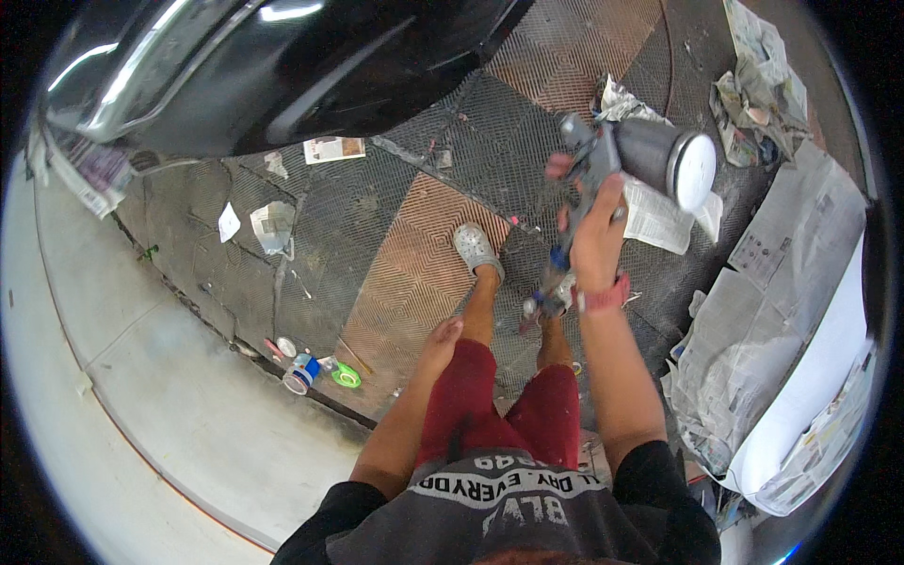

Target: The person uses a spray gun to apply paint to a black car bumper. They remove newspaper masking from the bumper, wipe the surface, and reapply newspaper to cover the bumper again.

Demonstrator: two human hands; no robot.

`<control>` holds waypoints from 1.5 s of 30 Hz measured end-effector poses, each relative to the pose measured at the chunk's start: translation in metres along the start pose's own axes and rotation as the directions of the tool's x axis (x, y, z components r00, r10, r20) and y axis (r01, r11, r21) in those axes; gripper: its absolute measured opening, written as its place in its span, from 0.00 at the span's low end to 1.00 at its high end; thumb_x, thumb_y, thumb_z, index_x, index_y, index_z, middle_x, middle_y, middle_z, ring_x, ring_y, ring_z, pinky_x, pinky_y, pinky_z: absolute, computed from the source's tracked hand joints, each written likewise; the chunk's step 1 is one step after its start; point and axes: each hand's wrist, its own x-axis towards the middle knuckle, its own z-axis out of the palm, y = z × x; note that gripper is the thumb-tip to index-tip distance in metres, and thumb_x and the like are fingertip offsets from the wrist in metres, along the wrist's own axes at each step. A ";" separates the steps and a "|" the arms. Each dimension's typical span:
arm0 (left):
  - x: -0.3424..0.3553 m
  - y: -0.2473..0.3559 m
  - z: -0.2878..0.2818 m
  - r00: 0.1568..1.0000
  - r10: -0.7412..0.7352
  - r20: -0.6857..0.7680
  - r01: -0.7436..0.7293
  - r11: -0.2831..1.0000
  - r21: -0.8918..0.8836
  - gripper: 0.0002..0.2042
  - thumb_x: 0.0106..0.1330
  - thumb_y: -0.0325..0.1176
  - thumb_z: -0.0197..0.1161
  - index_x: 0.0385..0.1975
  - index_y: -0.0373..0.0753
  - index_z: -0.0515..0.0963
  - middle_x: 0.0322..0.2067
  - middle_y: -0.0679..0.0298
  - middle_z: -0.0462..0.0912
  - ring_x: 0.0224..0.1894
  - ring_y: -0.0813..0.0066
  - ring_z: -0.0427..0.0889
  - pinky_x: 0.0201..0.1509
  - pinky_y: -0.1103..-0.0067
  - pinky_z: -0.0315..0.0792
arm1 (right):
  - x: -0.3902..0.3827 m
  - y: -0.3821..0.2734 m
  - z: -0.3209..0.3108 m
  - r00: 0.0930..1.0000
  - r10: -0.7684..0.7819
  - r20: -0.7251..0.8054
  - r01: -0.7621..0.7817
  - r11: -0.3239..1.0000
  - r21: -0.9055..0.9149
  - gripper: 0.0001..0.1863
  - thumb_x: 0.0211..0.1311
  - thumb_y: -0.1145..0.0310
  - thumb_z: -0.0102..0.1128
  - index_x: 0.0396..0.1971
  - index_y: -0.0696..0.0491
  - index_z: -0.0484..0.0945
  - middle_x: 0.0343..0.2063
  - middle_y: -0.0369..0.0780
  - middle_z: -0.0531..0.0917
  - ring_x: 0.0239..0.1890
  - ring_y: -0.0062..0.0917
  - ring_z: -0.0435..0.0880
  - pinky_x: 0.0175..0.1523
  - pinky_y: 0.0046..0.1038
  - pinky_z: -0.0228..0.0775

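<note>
My right hand [596, 247] is wrapped round the handle of a spray gun [595, 162], raised at the right over the floor. A dark grey cup with a white round end [696, 172] sticks out from the gun to the right. Motion blurs the gun's lower fittings near the blue part. My left hand [439, 346] rests beside my left knee with nothing visible in it; its fingers point forward and are partly hidden. Ahead at the upper left is a glossy black car panel [377, 80], apart from both hands.
Newspaper sheets [656, 217] lie on the floor, and a white panel [800, 377] partly covered with paper stands at right. A blue can [301, 374] and a green tape roll [347, 375] lie at lower left, next to a pale body panel [188, 414]. A hose [669, 56] runs at the top.
</note>
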 end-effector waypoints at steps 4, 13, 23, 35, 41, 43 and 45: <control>-0.021 0.012 0.002 0.995 0.100 0.005 -0.100 0.992 0.083 0.25 0.81 0.49 0.60 0.66 0.34 0.77 0.57 0.55 0.86 0.60 0.67 0.84 0.67 0.73 0.74 | -0.080 -0.063 0.022 0.977 0.114 0.179 -0.106 0.993 -0.056 0.29 0.87 0.47 0.40 0.54 0.59 0.80 0.44 0.39 0.88 0.33 0.19 0.82 0.34 0.24 0.73; -0.085 -0.006 -0.049 0.976 0.171 -0.136 -0.140 0.967 0.214 0.21 0.80 0.45 0.61 0.65 0.38 0.79 0.52 0.54 0.88 0.57 0.64 0.85 0.64 0.70 0.76 | -0.117 -0.136 0.075 0.820 -0.042 0.571 0.140 0.982 -0.129 0.32 0.86 0.44 0.40 0.58 0.58 0.82 0.40 0.39 0.89 0.38 0.18 0.86 0.32 0.22 0.70; -0.109 -0.045 -0.116 0.960 0.172 -0.219 -0.116 0.962 0.249 0.24 0.79 0.47 0.62 0.63 0.34 0.81 0.53 0.49 0.88 0.56 0.58 0.86 0.65 0.67 0.76 | -0.061 -0.170 0.046 0.985 -0.173 0.021 0.174 0.981 -0.081 0.32 0.85 0.43 0.43 0.45 0.58 0.84 0.33 0.39 0.89 0.20 0.17 0.76 0.24 0.22 0.67; -0.139 0.027 -0.087 0.968 0.178 -0.176 -0.122 0.950 0.289 0.23 0.80 0.47 0.60 0.63 0.34 0.80 0.52 0.51 0.89 0.57 0.59 0.86 0.66 0.70 0.75 | -0.125 -0.196 0.092 0.951 -0.111 0.290 0.152 0.981 -0.124 0.28 0.85 0.48 0.48 0.54 0.62 0.83 0.36 0.41 0.90 0.36 0.22 0.87 0.50 0.30 0.77; -0.118 0.022 -0.091 0.974 0.188 -0.130 -0.166 0.972 0.166 0.22 0.80 0.45 0.60 0.63 0.34 0.80 0.53 0.52 0.88 0.57 0.61 0.86 0.64 0.70 0.75 | -0.141 -0.203 0.106 0.877 -0.106 0.468 0.179 0.977 -0.113 0.33 0.85 0.41 0.41 0.54 0.58 0.82 0.40 0.38 0.90 0.39 0.18 0.88 0.27 0.20 0.71; -0.115 0.019 -0.095 0.970 0.206 -0.132 -0.177 0.964 0.200 0.22 0.80 0.44 0.59 0.63 0.34 0.80 0.53 0.52 0.88 0.56 0.61 0.86 0.64 0.70 0.76 | -0.131 -0.205 0.106 0.902 -0.095 0.421 0.153 0.983 -0.106 0.32 0.85 0.42 0.42 0.53 0.58 0.83 0.38 0.38 0.90 0.34 0.18 0.86 0.26 0.21 0.70; -0.113 0.017 -0.100 0.967 0.214 -0.139 -0.175 0.952 0.252 0.21 0.80 0.43 0.59 0.63 0.35 0.80 0.52 0.51 0.89 0.55 0.60 0.86 0.64 0.70 0.76 | -0.116 -0.206 0.100 0.942 -0.089 0.323 0.127 0.987 -0.099 0.30 0.85 0.45 0.45 0.53 0.59 0.84 0.34 0.38 0.90 0.26 0.17 0.83 0.24 0.22 0.68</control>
